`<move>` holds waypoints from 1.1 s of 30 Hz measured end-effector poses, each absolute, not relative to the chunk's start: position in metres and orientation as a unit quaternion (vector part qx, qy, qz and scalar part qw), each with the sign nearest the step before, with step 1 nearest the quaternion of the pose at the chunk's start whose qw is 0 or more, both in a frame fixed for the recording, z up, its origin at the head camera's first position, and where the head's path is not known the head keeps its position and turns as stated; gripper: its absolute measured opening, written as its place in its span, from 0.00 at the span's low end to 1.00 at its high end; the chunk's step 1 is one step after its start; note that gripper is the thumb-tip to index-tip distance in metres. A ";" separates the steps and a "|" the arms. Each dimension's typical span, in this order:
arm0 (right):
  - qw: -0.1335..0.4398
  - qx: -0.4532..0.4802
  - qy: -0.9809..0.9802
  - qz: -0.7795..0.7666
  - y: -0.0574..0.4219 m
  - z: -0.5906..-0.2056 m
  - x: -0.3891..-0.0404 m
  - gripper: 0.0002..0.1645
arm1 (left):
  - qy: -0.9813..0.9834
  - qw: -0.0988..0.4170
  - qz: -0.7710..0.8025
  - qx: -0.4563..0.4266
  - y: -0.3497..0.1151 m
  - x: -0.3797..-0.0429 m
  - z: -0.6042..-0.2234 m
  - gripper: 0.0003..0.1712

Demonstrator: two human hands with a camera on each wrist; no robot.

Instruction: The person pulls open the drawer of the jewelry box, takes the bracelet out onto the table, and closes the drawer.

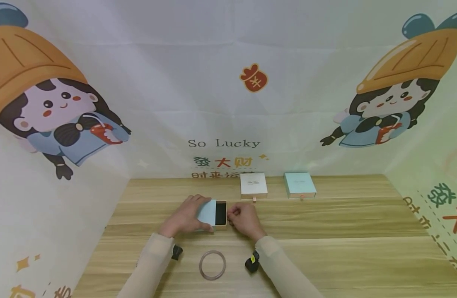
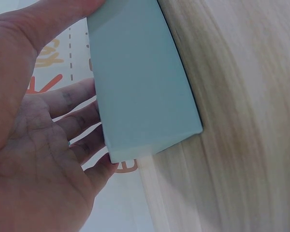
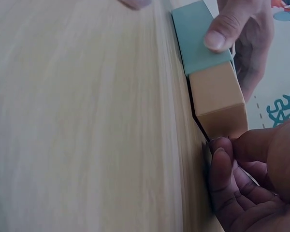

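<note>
A light blue drawer-style gift box (image 1: 206,211) lies on the table, its tan drawer (image 3: 217,89) pulled partway out to the right and showing a black lining (image 1: 221,213). My left hand (image 1: 189,215) grips the outer sleeve (image 2: 142,82), thumb along the near side and fingers on the far side. At the drawer's front face, my right hand (image 1: 246,218) pinches with thumb and forefinger; the small pull tab there is hidden by the fingertips. A translucent pinkish bangle (image 1: 212,265) lies flat on the table nearer to me, between the forearms.
Behind, by the back wall, stand a closed white box (image 1: 253,184) and a closed light blue box (image 1: 300,184), each with a little pink ribbon tab in front. The wood-grain table (image 1: 344,219) is bordered by printed white cloth walls (image 1: 168,82).
</note>
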State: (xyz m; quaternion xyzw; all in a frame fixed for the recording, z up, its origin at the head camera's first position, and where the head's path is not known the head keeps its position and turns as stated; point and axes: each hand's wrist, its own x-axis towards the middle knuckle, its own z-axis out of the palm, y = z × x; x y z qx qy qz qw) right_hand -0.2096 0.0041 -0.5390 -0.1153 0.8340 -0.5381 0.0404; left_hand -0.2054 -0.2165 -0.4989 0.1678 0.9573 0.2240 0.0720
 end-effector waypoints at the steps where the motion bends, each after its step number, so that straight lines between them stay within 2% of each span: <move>1: 0.039 -0.117 0.835 -0.536 0.002 -0.539 -0.210 0.05 | 0.957 0.071 0.225 0.168 -0.217 -0.205 -0.499 0.58; 19: 0.006 -0.136 0.863 -0.486 -0.023 -0.541 -0.210 0.04 | 0.958 0.065 0.229 0.162 -0.216 -0.205 -0.499 0.57; 26: 0.016 -0.132 0.867 -0.481 -0.027 -0.538 -0.209 0.04 | 0.956 0.067 0.235 0.162 -0.216 -0.207 -0.500 0.57; 33: 0.026 -0.155 0.869 -0.468 -0.023 -0.538 -0.211 0.03 | 0.960 0.068 0.217 0.165 -0.217 -0.207 -0.499 0.61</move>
